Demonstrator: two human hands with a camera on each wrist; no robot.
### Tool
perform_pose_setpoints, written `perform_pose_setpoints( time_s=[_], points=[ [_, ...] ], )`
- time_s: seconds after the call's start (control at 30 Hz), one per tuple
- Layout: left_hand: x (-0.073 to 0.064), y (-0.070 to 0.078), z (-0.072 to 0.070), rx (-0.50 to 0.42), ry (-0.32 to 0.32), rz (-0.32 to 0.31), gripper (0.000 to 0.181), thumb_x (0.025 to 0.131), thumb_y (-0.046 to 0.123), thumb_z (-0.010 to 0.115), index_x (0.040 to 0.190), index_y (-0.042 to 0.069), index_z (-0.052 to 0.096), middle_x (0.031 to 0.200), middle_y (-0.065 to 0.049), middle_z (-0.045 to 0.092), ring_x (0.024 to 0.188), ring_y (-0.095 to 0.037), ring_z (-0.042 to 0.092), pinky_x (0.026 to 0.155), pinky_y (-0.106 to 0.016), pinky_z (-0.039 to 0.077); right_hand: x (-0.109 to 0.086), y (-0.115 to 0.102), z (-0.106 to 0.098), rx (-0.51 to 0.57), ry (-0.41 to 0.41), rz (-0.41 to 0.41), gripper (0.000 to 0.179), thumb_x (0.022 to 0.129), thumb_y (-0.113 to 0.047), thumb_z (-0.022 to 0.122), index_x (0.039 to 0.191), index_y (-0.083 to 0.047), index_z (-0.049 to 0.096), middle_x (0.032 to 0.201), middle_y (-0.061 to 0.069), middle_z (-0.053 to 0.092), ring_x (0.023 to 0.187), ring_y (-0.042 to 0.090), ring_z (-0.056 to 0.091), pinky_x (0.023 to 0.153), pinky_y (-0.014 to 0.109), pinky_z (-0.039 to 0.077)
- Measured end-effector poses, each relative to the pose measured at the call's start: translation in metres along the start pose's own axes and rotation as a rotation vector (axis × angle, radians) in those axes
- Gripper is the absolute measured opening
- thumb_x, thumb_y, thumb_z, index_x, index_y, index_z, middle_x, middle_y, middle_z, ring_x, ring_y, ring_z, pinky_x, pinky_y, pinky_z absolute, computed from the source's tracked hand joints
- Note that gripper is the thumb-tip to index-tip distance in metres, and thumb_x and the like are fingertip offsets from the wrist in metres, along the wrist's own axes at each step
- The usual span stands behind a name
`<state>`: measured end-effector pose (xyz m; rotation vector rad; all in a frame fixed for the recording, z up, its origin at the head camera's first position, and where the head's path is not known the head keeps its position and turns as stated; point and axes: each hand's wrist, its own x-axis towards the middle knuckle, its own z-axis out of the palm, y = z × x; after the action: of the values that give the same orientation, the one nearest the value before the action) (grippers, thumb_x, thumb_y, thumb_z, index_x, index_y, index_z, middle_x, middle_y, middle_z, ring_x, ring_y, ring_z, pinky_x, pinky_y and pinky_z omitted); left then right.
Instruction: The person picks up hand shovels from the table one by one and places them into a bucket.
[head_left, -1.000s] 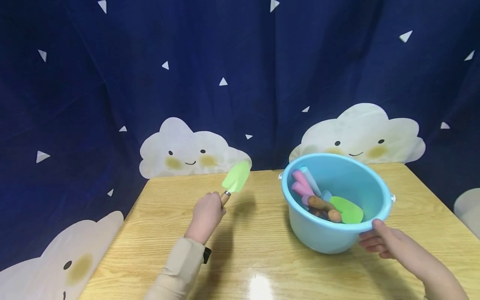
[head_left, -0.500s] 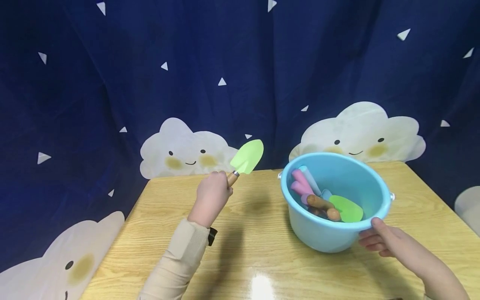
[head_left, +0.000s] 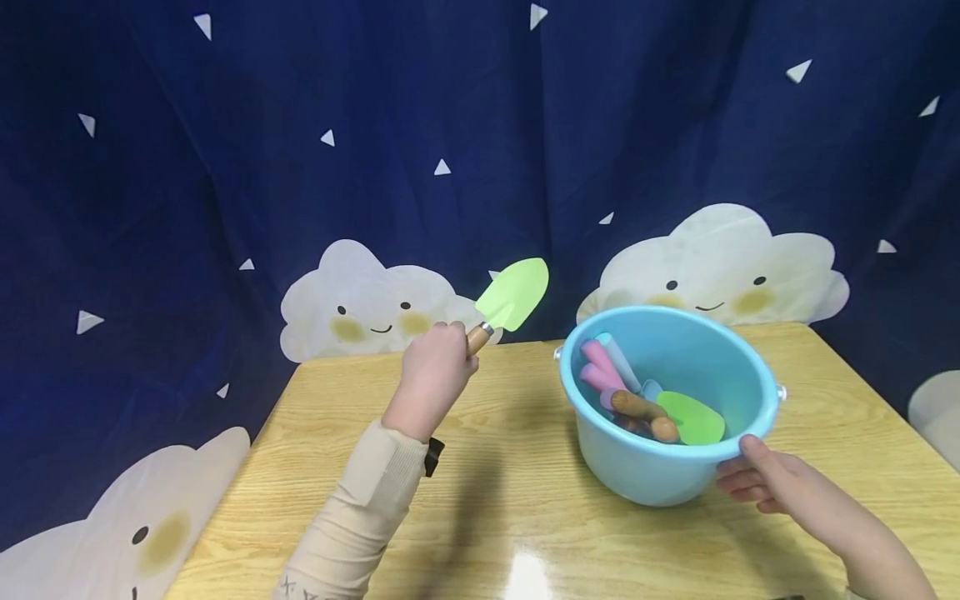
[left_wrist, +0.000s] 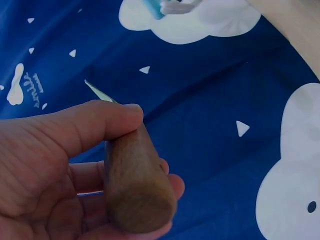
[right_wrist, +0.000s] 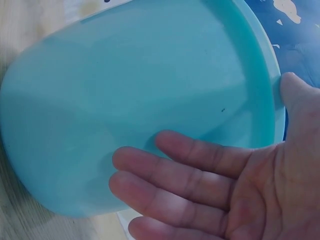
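My left hand (head_left: 431, 375) grips a small garden trowel (head_left: 513, 293) by its wooden handle, raised above the table to the left of the bucket. The light green blade points up and to the right. In the left wrist view, the thumb lies over the wooden handle (left_wrist: 137, 175) with its round butt facing the camera. At the near right side of a light blue bucket (head_left: 637, 471), my right hand (head_left: 783, 487) holds the rim, thumb on top and fingers below along the outer wall. The right wrist view shows these fingers (right_wrist: 185, 175) spread loosely against the wall.
Inside the bucket lie pink pieces (head_left: 603, 367), a pale blue piece (head_left: 619, 362), brown wooden handles (head_left: 637, 406) and a green blade (head_left: 690, 418). It stands on a wooden table (head_left: 360, 400). A dark blue curtain (head_left: 360, 75) with white clouds hangs behind.
The left hand has lifted the trowel and carried it to the right, nearer the bucket. My right hand and the bucket have stayed in place.
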<state>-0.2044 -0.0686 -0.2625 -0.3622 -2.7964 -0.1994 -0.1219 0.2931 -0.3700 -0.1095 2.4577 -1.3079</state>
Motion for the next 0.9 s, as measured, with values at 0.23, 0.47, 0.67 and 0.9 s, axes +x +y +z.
perform_pose_setpoints(
  time_s=[0.23, 0.47, 0.67, 0.9],
  points=[
    [0.004, 0.01, -0.009, 0.001, -0.028, 0.009, 0.02, 0.076, 0.016, 0.07, 0.073, 0.004, 0.054, 0.063, -0.006, 0.051, 0.058, -0.024, 0.055, 0.049, -0.037, 0.046, -0.001, 0.0, 0.0, -0.009, 0.015, 0.0, 0.069, 0.098, -0.039, 0.009, 0.109, 0.014, 0.051, 0.099, 0.021, 0.061, 0.086, 0.026, 0.06, 0.066, 0.036, 0.046],
    [0.006, 0.019, -0.015, 0.004, 0.001, 0.042, 0.019, 0.075, 0.014, 0.07, 0.07, 0.005, 0.054, 0.063, -0.005, 0.052, 0.059, -0.022, 0.056, 0.048, -0.035, 0.046, -0.001, 0.001, 0.002, -0.009, 0.029, -0.017, 0.067, 0.098, -0.037, 0.01, 0.109, 0.015, 0.051, 0.099, 0.021, 0.062, 0.084, 0.022, 0.061, 0.065, 0.034, 0.046],
    [0.009, 0.029, -0.018, 0.056, 0.028, 0.093, 0.017, 0.074, 0.016, 0.071, 0.073, 0.005, 0.059, 0.067, -0.007, 0.057, 0.061, -0.021, 0.059, 0.049, -0.034, 0.047, -0.001, 0.0, 0.002, -0.01, 0.032, -0.028, 0.066, 0.098, -0.037, 0.011, 0.109, 0.013, 0.052, 0.099, 0.021, 0.062, 0.085, 0.024, 0.061, 0.065, 0.033, 0.046],
    [0.011, 0.043, -0.021, 0.091, 0.05, 0.143, 0.018, 0.073, 0.017, 0.072, 0.074, 0.005, 0.059, 0.065, -0.006, 0.056, 0.062, -0.021, 0.059, 0.051, -0.033, 0.048, -0.001, -0.001, 0.001, -0.008, 0.026, -0.029, 0.066, 0.098, -0.037, 0.01, 0.108, 0.014, 0.052, 0.098, 0.02, 0.062, 0.084, 0.023, 0.061, 0.065, 0.034, 0.046]
  ],
)
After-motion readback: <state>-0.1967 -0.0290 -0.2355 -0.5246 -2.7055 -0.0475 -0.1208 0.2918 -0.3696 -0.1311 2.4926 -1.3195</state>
